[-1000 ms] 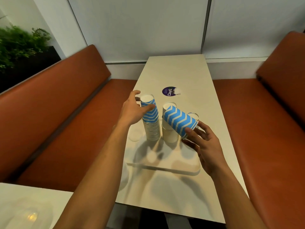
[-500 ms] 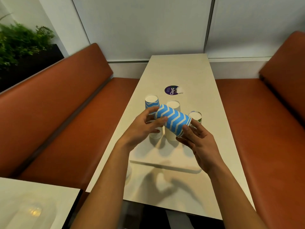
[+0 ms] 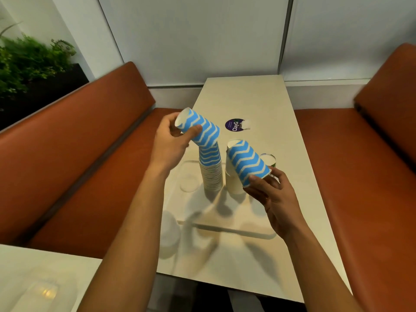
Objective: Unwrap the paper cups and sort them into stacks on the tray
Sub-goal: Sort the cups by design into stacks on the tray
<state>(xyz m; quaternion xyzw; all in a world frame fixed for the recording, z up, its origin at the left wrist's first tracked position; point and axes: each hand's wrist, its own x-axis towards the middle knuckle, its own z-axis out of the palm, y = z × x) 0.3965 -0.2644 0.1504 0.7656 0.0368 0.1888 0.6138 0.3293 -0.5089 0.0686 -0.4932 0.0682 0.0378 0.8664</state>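
Since before, the left hand has pulled away, gripping one blue zigzag bunch tilted over the tall stack; the right hand grips the other bunch.

Pale wall panels; orange-brown booth benches flank cream table; green plant far left.

The light is soft and a little dim, coming from above. Several faint shadows spread over the tabletop toward 6 o'clock. The plant at 10 o'clock is blurred. Straight lines bend near the edges. A small glare sits at 7 o'clock.
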